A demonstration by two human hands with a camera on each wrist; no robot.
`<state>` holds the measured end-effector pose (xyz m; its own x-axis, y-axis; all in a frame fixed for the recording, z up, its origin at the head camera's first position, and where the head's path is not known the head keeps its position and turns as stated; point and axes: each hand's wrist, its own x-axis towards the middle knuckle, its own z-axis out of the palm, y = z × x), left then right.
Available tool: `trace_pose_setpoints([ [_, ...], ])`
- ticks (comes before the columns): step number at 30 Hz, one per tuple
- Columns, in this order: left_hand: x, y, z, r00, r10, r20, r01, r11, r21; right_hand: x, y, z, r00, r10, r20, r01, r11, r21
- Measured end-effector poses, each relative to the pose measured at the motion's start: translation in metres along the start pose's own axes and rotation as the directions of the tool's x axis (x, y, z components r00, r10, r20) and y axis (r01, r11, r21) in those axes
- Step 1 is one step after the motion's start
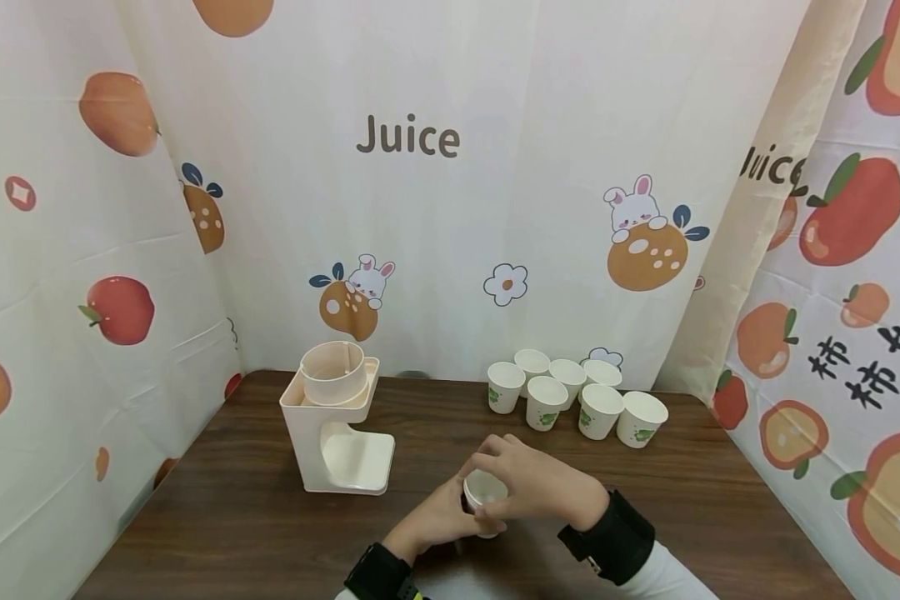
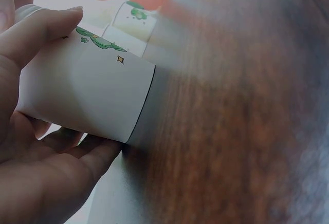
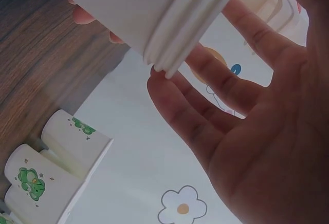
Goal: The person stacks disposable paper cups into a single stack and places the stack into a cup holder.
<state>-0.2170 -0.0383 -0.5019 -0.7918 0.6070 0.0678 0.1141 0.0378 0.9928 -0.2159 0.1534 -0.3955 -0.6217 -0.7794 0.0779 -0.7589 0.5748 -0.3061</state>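
A small stack of nested white paper cups [image 1: 486, 487] with green print is between both hands near the front of the table. My left hand [image 1: 444, 512] grips the stack from the left, fingers and thumb curled round its side; in the left wrist view the outer cup [image 2: 87, 85] shows its lower end close to the tabletop. My right hand [image 1: 532, 479] reaches over the top and pinches at the rims. Several stacked rims [image 3: 190, 29] show in the right wrist view, with fingertips [image 3: 164, 88] at their edge.
Several more paper cups [image 1: 602, 410] stand upright in a group at the back right of the dark wooden table [image 1: 247, 517]. To the left stands a white stand [image 1: 307, 450] with a round container [image 1: 333, 375] on top. Printed curtains [image 1: 450, 75] surround the table.
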Motion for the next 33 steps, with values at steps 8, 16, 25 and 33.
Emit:
trace_pose_setpoints([
  [8,0.0,0.0,0.0,1.0,0.0,0.004,0.0,1.0,-0.002,-0.001,0.001,0.0,1.0,-0.006,0.0,0.006,1.0,0.0],
  [16,0.002,0.0,0.001,1.0,-0.004,0.005,0.004,1.0,-0.029,-0.002,0.006,-0.001,1.0,0.027,-0.003,-0.027,1.0,0.015],
  [25,0.003,0.001,0.002,1.0,0.014,-0.005,-0.014,1.0,0.005,-0.005,0.019,-0.003,0.996,0.073,-0.056,-0.074,0.997,-0.006],
  [33,0.002,0.003,0.003,1.0,0.016,-0.021,-0.017,1.0,-0.004,-0.005,0.033,-0.005,0.984,0.104,-0.142,-0.113,0.992,-0.055],
])
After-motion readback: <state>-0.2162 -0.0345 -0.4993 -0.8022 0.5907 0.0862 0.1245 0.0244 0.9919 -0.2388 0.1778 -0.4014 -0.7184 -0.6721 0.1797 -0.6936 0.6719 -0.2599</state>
